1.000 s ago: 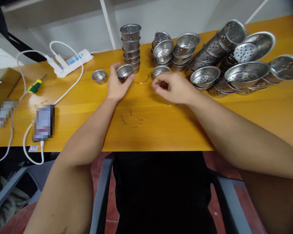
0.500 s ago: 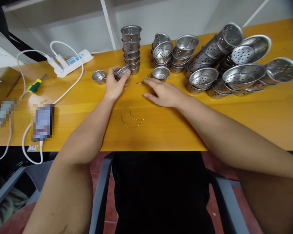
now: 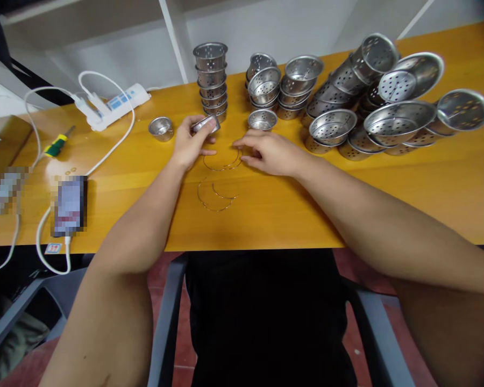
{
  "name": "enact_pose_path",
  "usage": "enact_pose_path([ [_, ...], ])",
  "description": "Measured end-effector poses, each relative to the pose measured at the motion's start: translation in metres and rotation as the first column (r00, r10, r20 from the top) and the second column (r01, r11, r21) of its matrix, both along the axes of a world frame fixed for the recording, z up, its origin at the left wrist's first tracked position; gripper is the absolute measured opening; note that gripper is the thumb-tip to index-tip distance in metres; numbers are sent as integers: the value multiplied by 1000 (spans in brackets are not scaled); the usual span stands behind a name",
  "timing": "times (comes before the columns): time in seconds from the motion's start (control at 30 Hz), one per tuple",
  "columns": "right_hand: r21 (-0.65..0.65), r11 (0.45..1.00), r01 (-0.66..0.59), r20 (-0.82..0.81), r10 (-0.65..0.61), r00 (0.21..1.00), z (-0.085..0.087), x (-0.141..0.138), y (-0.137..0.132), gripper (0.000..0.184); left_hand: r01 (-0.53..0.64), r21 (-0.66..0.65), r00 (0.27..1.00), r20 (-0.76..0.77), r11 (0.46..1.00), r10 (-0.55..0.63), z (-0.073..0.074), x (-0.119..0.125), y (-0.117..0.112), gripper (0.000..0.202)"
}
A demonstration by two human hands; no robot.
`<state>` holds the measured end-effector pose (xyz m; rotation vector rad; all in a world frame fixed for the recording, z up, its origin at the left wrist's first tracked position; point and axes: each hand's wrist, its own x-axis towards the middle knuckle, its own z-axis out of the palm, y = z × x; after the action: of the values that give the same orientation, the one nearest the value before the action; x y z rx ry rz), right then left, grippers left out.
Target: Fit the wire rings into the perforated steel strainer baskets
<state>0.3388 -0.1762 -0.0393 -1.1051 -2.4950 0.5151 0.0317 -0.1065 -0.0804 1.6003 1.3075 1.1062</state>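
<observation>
My left hand [image 3: 191, 138] is closed around a small metal cup [image 3: 204, 126], which is tilted and partly hidden by the fingers and thumb. My right hand [image 3: 268, 153] has its thumb and index finger curled about the end of a thin, curved wire [image 3: 221, 169]. This wire arcs across the tabletop between both hands. Nearer the table edge lies a second group of thin bent wire [image 3: 214, 208]. A small metal cup [image 3: 262, 119] stands just beyond my right hand, and another small cup [image 3: 161, 129] sits left of my left hand.
A tall stack of perforated metal cups [image 3: 212, 80] rises behind my left hand. Several more perforated cups [image 3: 333, 126] crowd the right back of the wooden table [image 3: 274, 215]. At left are a power strip [image 3: 121, 107], a screwdriver [image 3: 57, 145] and a phone [image 3: 69, 204] with a cable.
My right hand has drawn back slightly, and the curved wire now lies nearer me. The cup in my left hand has turned, with its opening less visible.
</observation>
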Motion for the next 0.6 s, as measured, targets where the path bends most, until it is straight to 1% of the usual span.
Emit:
enact_pose_path([
  [0.07,16,999,40,75,-41,996,-1,-1,3,37,7,9,1000,-14,1000,-7,2,3,-3,86],
  [0.17,3,1000,28,177,-28,984,4,0,2,23,20,-5,1000,11,1000,-20,2,5,-6,84],
  [0.3,-3,1000,19,292,-18,956,23,0,-10,18,81,-18,997,5,997,-81,0,6,-6,85],
  [0.4,-54,998,32,409,-7,913,35,4,-20,15,57,2,996,-62,998,-57,-1,8,-6,88],
  [0.5,-65,996,60,490,-21,872,36,13,-23,5,20,31,994,-104,999,-17,-2,9,-6,89],
  [0.6,-38,999,30,530,-5,848,37,14,-27,5,43,18,997,-69,999,-42,-1,9,-6,85],
])
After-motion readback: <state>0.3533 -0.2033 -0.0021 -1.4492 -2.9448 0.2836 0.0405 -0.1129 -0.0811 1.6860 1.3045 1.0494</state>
